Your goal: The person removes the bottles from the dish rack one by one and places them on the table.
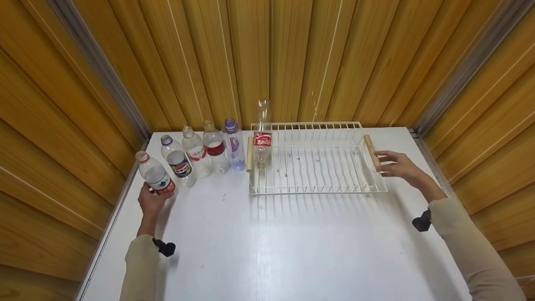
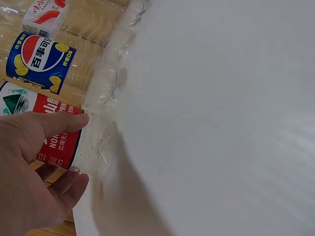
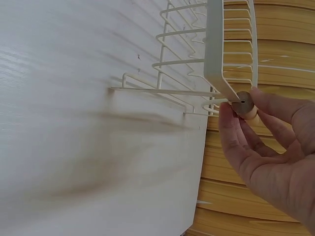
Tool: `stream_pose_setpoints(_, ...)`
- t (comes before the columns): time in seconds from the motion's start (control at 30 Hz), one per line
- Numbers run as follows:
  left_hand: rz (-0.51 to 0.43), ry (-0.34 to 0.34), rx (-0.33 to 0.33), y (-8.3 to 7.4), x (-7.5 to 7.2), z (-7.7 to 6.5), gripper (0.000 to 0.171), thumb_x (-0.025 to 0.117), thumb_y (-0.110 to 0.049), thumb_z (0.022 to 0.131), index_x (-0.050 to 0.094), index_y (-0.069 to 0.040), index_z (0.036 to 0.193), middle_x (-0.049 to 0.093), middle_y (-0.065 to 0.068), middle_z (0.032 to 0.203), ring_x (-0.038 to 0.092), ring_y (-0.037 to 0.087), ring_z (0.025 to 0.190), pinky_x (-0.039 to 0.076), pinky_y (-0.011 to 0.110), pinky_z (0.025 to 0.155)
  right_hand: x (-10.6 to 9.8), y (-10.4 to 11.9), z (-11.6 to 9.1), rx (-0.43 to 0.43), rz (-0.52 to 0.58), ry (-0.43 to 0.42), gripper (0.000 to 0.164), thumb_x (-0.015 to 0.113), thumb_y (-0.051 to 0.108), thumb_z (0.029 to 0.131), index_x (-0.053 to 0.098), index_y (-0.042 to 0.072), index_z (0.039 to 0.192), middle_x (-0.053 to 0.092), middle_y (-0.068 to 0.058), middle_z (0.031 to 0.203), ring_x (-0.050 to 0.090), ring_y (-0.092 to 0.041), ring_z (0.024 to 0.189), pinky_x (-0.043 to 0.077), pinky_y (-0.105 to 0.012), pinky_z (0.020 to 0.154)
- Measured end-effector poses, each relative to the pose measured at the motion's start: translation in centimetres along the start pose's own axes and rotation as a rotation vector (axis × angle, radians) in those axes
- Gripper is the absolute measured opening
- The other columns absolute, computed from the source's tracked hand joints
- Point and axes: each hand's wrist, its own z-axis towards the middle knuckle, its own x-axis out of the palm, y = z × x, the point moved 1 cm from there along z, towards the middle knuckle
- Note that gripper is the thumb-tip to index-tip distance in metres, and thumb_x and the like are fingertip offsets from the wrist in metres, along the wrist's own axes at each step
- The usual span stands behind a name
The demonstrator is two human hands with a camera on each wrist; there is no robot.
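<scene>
At the left end of a row of empty plastic bottles, my left hand [image 1: 152, 200] grips the lower part of a clear water bottle [image 1: 155, 172] with a red and white label. The left wrist view shows the thumb across that label [image 2: 64, 135] and the fingers on the other side. My right hand [image 1: 397, 165] holds the wooden handle [image 1: 372, 152] at the right end of a white wire dish rack [image 1: 317, 192]. In the right wrist view, thumb and fingers close around the handle's end [image 3: 243, 105]. An upright bottle with a red label [image 1: 262, 139] stands inside the rack's left end.
Beside the held bottle stand a blue-labelled Pepsi bottle [image 1: 180, 164], two clear bottles with red on their labels [image 1: 197, 153] [image 1: 215, 149], and a purple-tinted bottle [image 1: 234, 146]. Wood-look panels [image 1: 288, 62] surround the white table [image 1: 267, 251] at the back and sides.
</scene>
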Motion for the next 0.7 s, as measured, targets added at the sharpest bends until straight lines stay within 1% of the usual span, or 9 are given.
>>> stream_pose_setpoints(0.1,0.023,0.003,0.004,0.2,0.3,0.6,0.083,0.077,-0.001,0.083,0.033,0.004,0.153,0.044,0.029,0.152,0.046,0.044,0.136,0.038,0.055,0.117,0.1,-0.2,-0.1,0.026,-0.001,0.004,0.07,0.066,0.014,0.1,0.03,0.0,0.158,0.038,-0.036,0.151,0.059,-0.027,0.12,0.058,-0.034,0.096)
stream_pose_setpoints(0.17,0.035,0.006,-0.001,0.4,0.6,1.0,0.082,0.077,-0.002,0.084,0.033,0.003,0.153,0.045,0.028,0.151,0.047,0.043,0.135,0.038,0.054,0.116,0.2,-0.2,-0.2,0.037,-0.003,0.009,0.07,0.065,0.015,0.101,0.028,0.001,0.159,0.038,-0.036,0.152,0.057,-0.033,0.125,0.058,-0.038,0.098)
stream_pose_setpoints(0.23,0.04,0.009,-0.005,0.4,0.8,1.3,0.081,0.077,-0.001,0.084,0.034,0.003,0.152,0.046,0.028,0.151,0.047,0.042,0.134,0.038,0.053,0.116,0.2,-0.2,-0.2,0.043,0.0,0.013,0.07,0.064,0.014,0.101,0.028,0.001,0.159,0.038,-0.036,0.151,0.054,-0.038,0.128,0.056,-0.042,0.1)
stream_pose_setpoints(0.3,0.045,0.009,-0.001,0.3,1.1,1.5,0.08,0.077,0.0,0.084,0.035,0.004,0.151,0.046,0.028,0.149,0.048,0.042,0.134,0.038,0.053,0.116,0.2,0.0,-0.3,0.045,0.001,0.015,0.069,0.063,0.012,0.101,0.027,0.0,0.159,0.037,-0.037,0.151,0.053,-0.041,0.129,0.055,-0.045,0.101)
stream_pose_setpoints(0.43,0.04,0.028,-0.004,-0.1,1.3,1.9,0.081,0.076,0.001,0.083,0.033,0.005,0.152,0.045,0.029,0.15,0.046,0.043,0.136,0.036,0.053,0.119,0.1,0.4,-0.3,0.059,-0.007,0.013,0.069,0.062,0.009,0.101,0.025,-0.001,0.159,0.037,-0.038,0.149,0.056,-0.036,0.123,0.053,-0.049,0.102)
stream_pose_setpoints(0.5,0.035,0.043,-0.02,-0.2,1.4,2.1,0.083,0.076,0.001,0.084,0.032,0.004,0.153,0.044,0.028,0.152,0.045,0.043,0.139,0.036,0.052,0.12,0.0,0.5,-0.3,0.071,-0.017,0.012,0.071,0.063,0.01,0.101,0.025,-0.001,0.159,0.037,-0.038,0.148,0.058,-0.032,0.12,0.053,-0.049,0.102)
stream_pose_setpoints(0.7,-0.017,0.07,-0.08,0.1,1.1,2.4,0.091,0.075,-0.001,0.086,0.022,-0.001,0.16,0.036,0.026,0.161,0.038,0.043,0.148,0.031,0.051,0.124,0.0,0.3,0.1,0.06,-0.012,0.024,0.071,0.062,0.008,0.101,0.022,-0.001,0.159,0.036,-0.039,0.148,0.059,-0.029,0.118,0.053,-0.049,0.102)
